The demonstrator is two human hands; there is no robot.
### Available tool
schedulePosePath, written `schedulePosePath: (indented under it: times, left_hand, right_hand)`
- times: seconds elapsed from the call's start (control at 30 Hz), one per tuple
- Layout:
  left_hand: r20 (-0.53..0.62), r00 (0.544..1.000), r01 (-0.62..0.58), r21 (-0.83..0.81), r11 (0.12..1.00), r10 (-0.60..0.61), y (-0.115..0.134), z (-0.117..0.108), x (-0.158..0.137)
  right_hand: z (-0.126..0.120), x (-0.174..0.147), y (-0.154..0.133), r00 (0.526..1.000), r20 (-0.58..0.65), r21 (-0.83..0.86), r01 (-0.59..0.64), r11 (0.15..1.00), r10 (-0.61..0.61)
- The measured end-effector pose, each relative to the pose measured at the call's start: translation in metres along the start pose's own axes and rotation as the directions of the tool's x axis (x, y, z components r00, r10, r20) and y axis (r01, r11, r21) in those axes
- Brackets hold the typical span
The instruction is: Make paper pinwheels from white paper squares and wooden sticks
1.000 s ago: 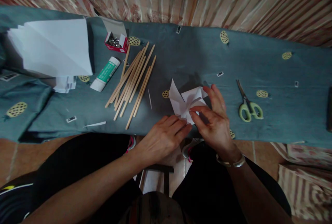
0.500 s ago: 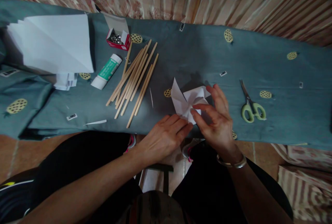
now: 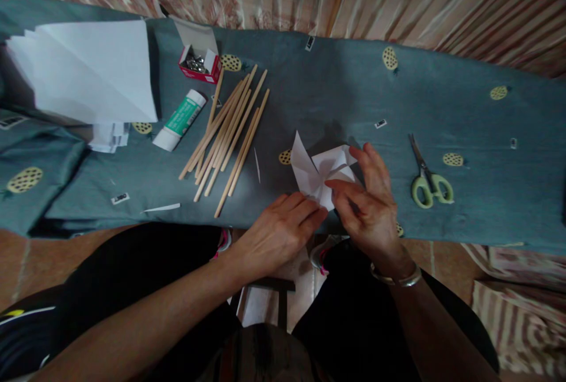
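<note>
A white paper pinwheel lies at the table's front edge, its blades folded in toward the middle. My left hand is closed on its near edge, fingertips together on the paper. From the right, my right hand presses the index fingertip on the pinwheel's centre. Its thumb is bent below the index finger, and the other fingers rest against the right-hand blade. What lies under the fingertips is hidden. A metal bracelet circles my right wrist.
Several wooden sticks lie left of the pinwheel, beside a glue stick and an open red box of small metal pieces. White paper sheets are stacked far left. Green-handled scissors lie right. Thin paper slivers are near the front edge.
My right index finger has straightened slightly over the pinwheel's centre, and the thumb has drawn back from it. My left hand holds its place. The view has shifted a little.
</note>
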State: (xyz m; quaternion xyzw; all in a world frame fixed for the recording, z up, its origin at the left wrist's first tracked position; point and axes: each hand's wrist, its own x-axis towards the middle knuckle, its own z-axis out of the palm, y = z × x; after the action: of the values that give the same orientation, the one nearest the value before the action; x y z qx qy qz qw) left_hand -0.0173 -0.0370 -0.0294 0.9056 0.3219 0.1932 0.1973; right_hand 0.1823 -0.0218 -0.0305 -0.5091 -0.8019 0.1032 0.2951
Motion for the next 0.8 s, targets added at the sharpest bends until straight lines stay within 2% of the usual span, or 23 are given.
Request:
schedulePosePath:
  times: [0.4, 0.8]
  left_hand:
    - [0.007, 0.999, 0.036, -0.08, 0.996, -0.036, -0.0032, -0.0013, 0.002]
    - [0.011, 0.999, 0.033, -0.082, 0.996, -0.032, -0.0028, -0.0022, 0.0041]
  right_hand:
    - [-0.0003, -0.0021, -0.0003, 0.999, 0.01, -0.04, 0.04, 0.998, -0.04]
    - [-0.0001, -0.0017, -0.0009, 0.998, 0.021, -0.082, 0.068, 0.994, -0.066]
